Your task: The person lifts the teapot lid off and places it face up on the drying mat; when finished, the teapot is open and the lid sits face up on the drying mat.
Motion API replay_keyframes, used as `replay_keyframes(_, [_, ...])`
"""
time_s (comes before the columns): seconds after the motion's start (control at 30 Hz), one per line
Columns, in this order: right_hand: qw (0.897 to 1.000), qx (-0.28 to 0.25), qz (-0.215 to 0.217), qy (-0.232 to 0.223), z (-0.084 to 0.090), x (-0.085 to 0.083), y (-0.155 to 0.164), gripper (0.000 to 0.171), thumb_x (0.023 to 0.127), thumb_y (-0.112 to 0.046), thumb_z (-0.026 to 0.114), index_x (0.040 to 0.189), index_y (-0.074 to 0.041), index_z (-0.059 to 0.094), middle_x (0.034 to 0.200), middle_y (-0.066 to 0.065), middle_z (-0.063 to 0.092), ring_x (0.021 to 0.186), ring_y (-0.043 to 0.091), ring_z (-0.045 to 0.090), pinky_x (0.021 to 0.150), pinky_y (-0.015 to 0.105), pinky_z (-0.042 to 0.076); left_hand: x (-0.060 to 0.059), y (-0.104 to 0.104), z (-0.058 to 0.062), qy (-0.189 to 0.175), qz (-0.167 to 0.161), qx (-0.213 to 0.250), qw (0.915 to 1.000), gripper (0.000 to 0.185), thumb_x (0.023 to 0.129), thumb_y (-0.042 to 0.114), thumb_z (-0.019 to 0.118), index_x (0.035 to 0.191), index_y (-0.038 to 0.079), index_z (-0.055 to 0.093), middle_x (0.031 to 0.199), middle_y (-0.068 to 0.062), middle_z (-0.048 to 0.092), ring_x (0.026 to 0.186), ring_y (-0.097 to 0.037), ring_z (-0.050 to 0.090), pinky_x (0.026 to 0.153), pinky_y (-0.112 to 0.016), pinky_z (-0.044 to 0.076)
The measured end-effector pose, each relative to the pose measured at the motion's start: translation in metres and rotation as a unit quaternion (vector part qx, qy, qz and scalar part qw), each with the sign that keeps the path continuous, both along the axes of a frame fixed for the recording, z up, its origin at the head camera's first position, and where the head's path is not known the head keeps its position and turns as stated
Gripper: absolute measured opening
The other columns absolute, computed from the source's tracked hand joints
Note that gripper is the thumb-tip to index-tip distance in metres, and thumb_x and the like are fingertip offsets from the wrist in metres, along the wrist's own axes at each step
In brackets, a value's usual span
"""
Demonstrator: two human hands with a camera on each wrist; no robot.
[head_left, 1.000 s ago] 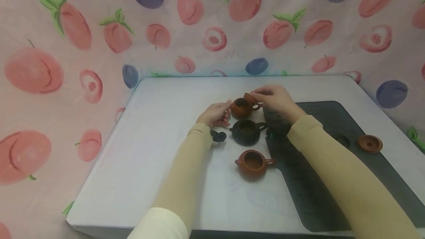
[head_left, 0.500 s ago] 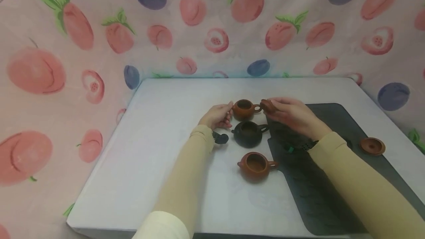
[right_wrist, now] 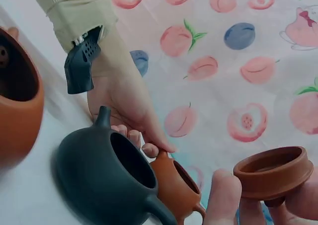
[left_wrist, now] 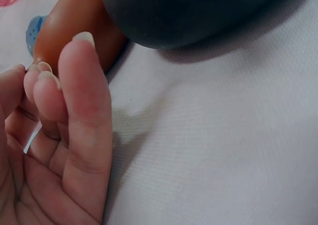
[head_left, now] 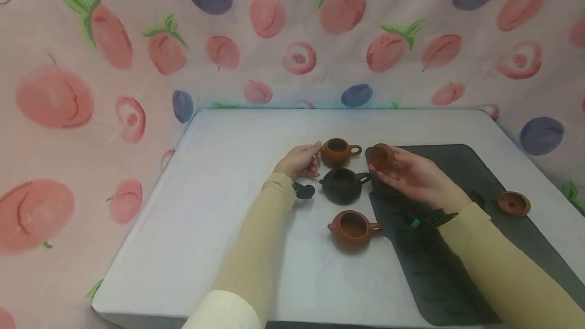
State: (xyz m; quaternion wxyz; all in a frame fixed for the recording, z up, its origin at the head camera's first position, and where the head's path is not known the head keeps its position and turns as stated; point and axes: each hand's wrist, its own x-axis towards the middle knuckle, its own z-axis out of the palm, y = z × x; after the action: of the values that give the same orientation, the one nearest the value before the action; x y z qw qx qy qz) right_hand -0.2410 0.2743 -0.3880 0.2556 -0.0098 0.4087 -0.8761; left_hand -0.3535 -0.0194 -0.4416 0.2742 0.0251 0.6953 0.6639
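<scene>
My left hand [head_left: 298,160] pinches the spout of the farthest teapot [head_left: 335,156], which is orange-brown, lidless and upright on the white table. In the left wrist view, the thumb and fingertips [left_wrist: 48,98] meet at that spout. My right hand [head_left: 420,175] holds a round brown teapot lid [head_left: 382,157] over the dark mat's far left corner. The right wrist view shows this lid [right_wrist: 272,175] with its hollow underside up and its knob pointing down among the fingers. A black lidless teapot [head_left: 342,189] stands just nearer, then a reddish-brown lidless one [head_left: 352,233].
A dark mat or tray [head_left: 439,278] covers the table's right side. Another brown lid [head_left: 513,203] lies upturned at its right edge, with a dark round piece [head_left: 477,198], partly hidden by my sleeve, beside it. The white table [head_left: 192,227] ends at a fruit-print cloth [head_left: 274,70].
My right hand has carried the lid off the far teapot's opening to the right and turned it over, underside showing. My left hand has stayed at the spout.
</scene>
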Motion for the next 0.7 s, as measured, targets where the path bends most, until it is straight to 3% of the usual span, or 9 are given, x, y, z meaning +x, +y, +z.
replay_keyframes(0.2, [1.0,0.013,-0.024,0.009,-0.001,0.012,0.013,0.025,0.11,-0.03,0.048,0.122,-0.015,0.063,0.126,0.006,0.064,0.114,0.028,0.064,0.099,0.035,0.05,-0.001,0.001,0.001,0.002,-0.002,0.001,1.0,0.043,0.108,0.046,0.05,0.095,0.006,0.057,0.072,-0.001,0.051,0.059,-0.013,0.053,0.064,-0.03,0.058])
replay_keyframes(0.27, [0.996,0.074,-0.039,0.041,0.001,0.016,0.018,0.02,0.11,-0.027,0.05,0.121,-0.016,0.062,0.12,0.004,0.065,0.107,0.023,0.065,0.092,0.032,0.052,-0.001,0.001,0.001,0.001,-0.002,0.001,1.0,0.043,0.108,0.047,0.05,0.094,0.007,0.056,0.072,-0.001,0.05,0.059,-0.014,0.053,0.064,-0.03,0.058])
replay_keyframes(0.33, [0.984,0.151,-0.058,0.072,0.003,0.02,0.023,0.017,0.109,-0.021,0.054,0.123,-0.013,0.06,0.115,0.002,0.063,0.097,0.018,0.062,0.083,0.028,0.052,-0.001,0.002,0.0,0.0,0.0,0.001,1.0,0.043,0.108,0.047,0.05,0.094,0.007,0.057,0.072,-0.001,0.051,0.058,-0.014,0.053,0.064,-0.03,0.058])
replay_keyframes(0.37, [0.973,0.201,-0.068,0.087,0.005,0.022,0.026,0.018,0.107,-0.018,0.057,0.125,-0.013,0.058,0.114,0.001,0.062,0.096,0.017,0.06,0.081,0.027,0.052,-0.001,0.002,0.0,-0.001,0.002,0.001,1.0,0.043,0.107,0.047,0.05,0.093,0.007,0.057,0.072,-0.001,0.051,0.058,-0.014,0.053,0.064,-0.03,0.058])
replay_keyframes(0.43, [0.938,0.312,-0.088,0.122,0.008,0.026,0.032,0.027,0.104,-0.016,0.064,0.129,-0.01,0.056,0.115,-0.001,0.061,0.097,0.015,0.059,0.078,0.026,0.051,0.0,0.002,0.0,-0.002,0.004,0.001,1.0,0.042,0.108,0.047,0.051,0.092,0.008,0.057,0.072,-0.001,0.051,0.058,-0.014,0.052,0.064,-0.03,0.058])
replay_keyframes(0.53, [0.863,0.461,-0.105,0.176,0.016,0.032,0.042,0.045,0.099,-0.027,0.072,0.135,-0.011,0.052,0.121,-0.002,0.06,0.104,0.013,0.059,0.081,0.024,0.052,0.0,0.002,0.001,-0.001,0.004,0.0,1.0,0.042,0.108,0.046,0.051,0.092,0.008,0.056,0.072,-0.001,0.051,0.058,-0.013,0.052,0.064,-0.031,0.058])
replay_keyframes(0.6, [0.821,0.521,-0.11,0.205,0.021,0.035,0.048,0.048,0.098,-0.031,0.072,0.137,-0.013,0.051,0.122,-0.001,0.059,0.104,0.015,0.061,0.08,0.026,0.053,0.0,0.002,0.0,0.0,0.004,0.002,1.0,0.042,0.108,0.045,0.05,0.093,0.007,0.056,0.072,-0.001,0.05,0.058,-0.013,0.052,0.064,-0.031,0.058])
replay_keyframes(0.67, [0.795,0.551,-0.111,0.228,0.024,0.039,0.054,0.049,0.099,-0.031,0.072,0.138,-0.013,0.048,0.119,0.001,0.063,0.099,0.018,0.064,0.077,0.028,0.053,0.0,0.002,0.0,0.001,0.002,0.003,1.0,0.042,0.108,0.045,0.05,0.095,0.006,0.056,0.072,-0.001,0.05,0.059,-0.013,0.052,0.064,-0.031,0.058])
replay_keyframes(0.7, [0.788,0.56,-0.11,0.231,0.025,0.042,0.055,0.05,0.099,-0.031,0.072,0.138,-0.013,0.047,0.117,0.003,0.065,0.096,0.019,0.066,0.076,0.029,0.053,0.0,0.002,0.001,0.002,0.002,0.003,1.0,0.042,0.108,0.045,0.05,0.095,0.005,0.056,0.072,-0.001,0.05,0.059,-0.013,0.052,0.065,-0.031,0.058])
